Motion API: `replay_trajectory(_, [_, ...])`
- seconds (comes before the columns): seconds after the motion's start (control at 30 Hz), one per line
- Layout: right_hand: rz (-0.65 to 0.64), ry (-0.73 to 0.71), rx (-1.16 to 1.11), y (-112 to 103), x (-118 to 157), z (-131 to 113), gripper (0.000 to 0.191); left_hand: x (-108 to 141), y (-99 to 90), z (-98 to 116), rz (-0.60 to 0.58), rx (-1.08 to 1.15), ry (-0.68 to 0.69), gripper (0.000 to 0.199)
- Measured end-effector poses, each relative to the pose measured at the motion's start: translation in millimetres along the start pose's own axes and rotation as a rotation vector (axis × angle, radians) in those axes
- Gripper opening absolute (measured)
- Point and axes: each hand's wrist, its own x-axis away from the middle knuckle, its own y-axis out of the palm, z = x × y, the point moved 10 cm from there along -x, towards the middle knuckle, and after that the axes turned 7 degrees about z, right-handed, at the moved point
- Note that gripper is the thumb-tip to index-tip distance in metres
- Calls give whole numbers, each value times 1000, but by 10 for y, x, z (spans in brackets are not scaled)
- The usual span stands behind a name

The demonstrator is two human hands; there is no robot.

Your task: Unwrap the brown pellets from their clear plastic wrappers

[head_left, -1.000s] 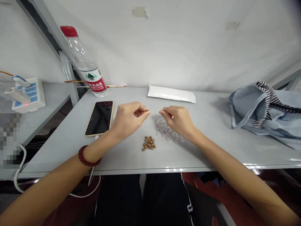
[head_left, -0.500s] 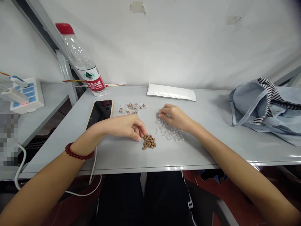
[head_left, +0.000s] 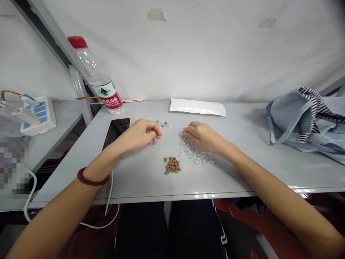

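My left hand (head_left: 140,135) hovers palm-down with curled fingers over the table, just short of a small scatter of clear rings and brown bits (head_left: 161,123), and partly covers a black smartphone (head_left: 116,132). Whether it holds anything is hidden. My right hand (head_left: 202,136) rests its fingertips at the far edge of a heap of clear plastic rings (head_left: 196,154). Between and below both hands lies a small pile of brown pellets (head_left: 171,166), touched by neither. A red bead bracelet (head_left: 93,177) circles my left wrist.
A red-capped water bottle (head_left: 98,77) and a white padded envelope (head_left: 197,107) stand along the wall side of the grey table (head_left: 140,183). A crumpled denim bag (head_left: 304,122) lies at right, and a power strip (head_left: 35,116) sits at left.
My left hand has moved away from the brown pellets toward the far side, now covering much of the scatter of rings. My right hand stays at the ring heap.
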Motion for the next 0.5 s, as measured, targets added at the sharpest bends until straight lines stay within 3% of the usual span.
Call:
replay_trajectory(0.1, [6,19,11,-9,-3,16,31,-52,-175,-14,202,-234,49,24])
replay_trajectory(0.17, [10,7,-4,7,-6,2,32,-74,-199,11,264,-362,123,24])
replay_trajectory(0.5, [-7,-106,-95,64,12,-123,33,-105,112,-31,118,-503,336,26])
